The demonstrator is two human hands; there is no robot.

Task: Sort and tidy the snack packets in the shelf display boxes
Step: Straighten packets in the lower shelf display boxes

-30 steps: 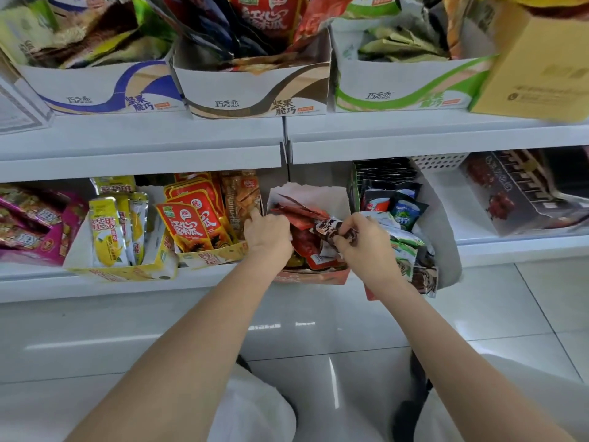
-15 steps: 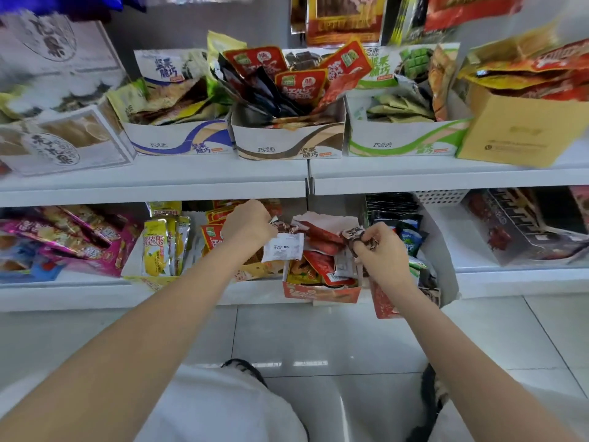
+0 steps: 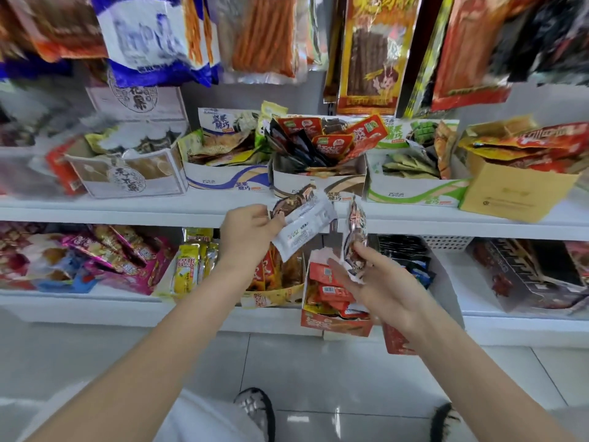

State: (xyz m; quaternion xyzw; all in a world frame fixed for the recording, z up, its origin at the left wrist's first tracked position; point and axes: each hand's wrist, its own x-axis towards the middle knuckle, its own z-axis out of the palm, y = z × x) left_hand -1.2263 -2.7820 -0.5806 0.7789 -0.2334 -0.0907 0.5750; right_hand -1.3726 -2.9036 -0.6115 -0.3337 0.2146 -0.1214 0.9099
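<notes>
My left hand (image 3: 247, 229) grips a brown-and-white snack packet (image 3: 302, 220) in front of the upper shelf edge. My right hand (image 3: 379, 283) pinches a second small brown packet (image 3: 356, 240), held upright, above the red display box (image 3: 334, 325) of red packets on the lower shelf. Straight above the packets, on the upper shelf, stands a brown-striped display box (image 3: 322, 186) with red and dark packets sticking out of it.
Beside the brown-striped box stand a blue-striped box (image 3: 226, 180), a green-striped box (image 3: 414, 193) and a yellow carton (image 3: 516, 193). Yellow packets (image 3: 188, 267) and pink packets (image 3: 111, 260) fill the lower shelf's left. Long snack bags (image 3: 369, 52) hang overhead. White tiled floor lies below.
Both hands have risen out of the red lower-shelf box, each carrying a packet, up to the level of the upper shelf edge. The view has tilted upward.
</notes>
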